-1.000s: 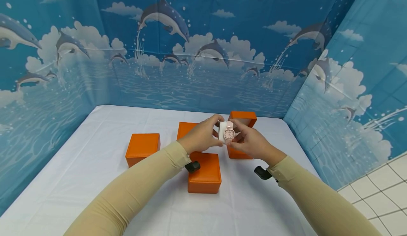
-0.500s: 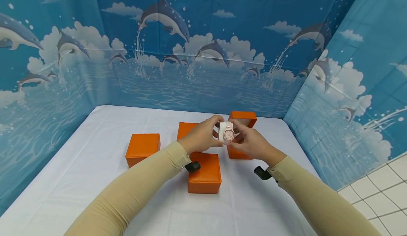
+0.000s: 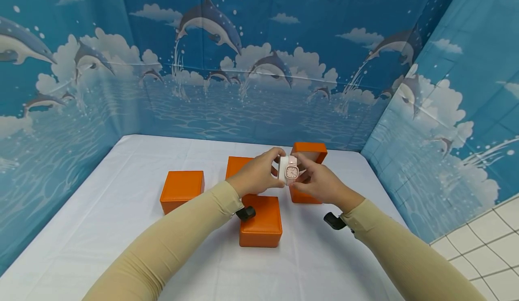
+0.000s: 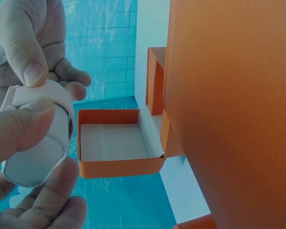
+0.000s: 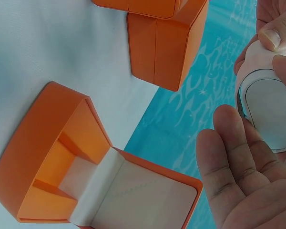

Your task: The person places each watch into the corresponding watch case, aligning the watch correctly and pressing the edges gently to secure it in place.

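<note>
A pink wristwatch [image 3: 291, 172] with a square face is strapped round a white watch cushion [image 3: 282, 170], raised over the table between both hands. My left hand [image 3: 255, 173] pinches the cushion's left side, its thumb lying across the cushion's pale end in the left wrist view. From the right, my right hand [image 3: 322, 181] grips the watch side with thumb and fingers at the strap [image 4: 47, 90]. Just behind the right hand stands an orange watch box [image 3: 310, 147] with its lid up. In the right wrist view the inside of that box [image 5: 78, 174] shows no watch.
Three closed orange boxes stand on the white-covered table [image 3: 194, 265]: a left box [image 3: 183, 184], a front box [image 3: 261, 220] under the left wrist, and a back box [image 3: 237, 163] partly hidden by the left hand. A dolphin-printed curtain [image 3: 251, 107] encloses the back and sides.
</note>
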Motion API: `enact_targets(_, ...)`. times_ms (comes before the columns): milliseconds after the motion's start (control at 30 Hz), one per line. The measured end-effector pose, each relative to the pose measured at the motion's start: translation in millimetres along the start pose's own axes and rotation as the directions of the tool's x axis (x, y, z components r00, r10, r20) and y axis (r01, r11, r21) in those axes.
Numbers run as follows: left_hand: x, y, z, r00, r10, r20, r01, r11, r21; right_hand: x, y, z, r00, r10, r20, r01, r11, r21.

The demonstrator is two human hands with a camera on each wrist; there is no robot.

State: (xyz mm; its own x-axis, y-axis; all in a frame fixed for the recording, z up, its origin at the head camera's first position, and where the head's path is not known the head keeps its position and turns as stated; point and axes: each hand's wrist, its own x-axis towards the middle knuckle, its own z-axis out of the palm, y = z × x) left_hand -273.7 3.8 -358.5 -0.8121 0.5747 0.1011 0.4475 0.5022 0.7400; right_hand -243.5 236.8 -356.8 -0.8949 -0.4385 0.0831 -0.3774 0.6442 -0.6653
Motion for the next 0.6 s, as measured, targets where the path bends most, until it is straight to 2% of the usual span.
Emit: enact_targets(600,-0.1,0.6,0.9,1.000,0.001,-0.002,-0.001,1.000,-0.001,1.8,0.5,1.4,1.000,-0.003,-0.008,0.003,1.000,-0.020)
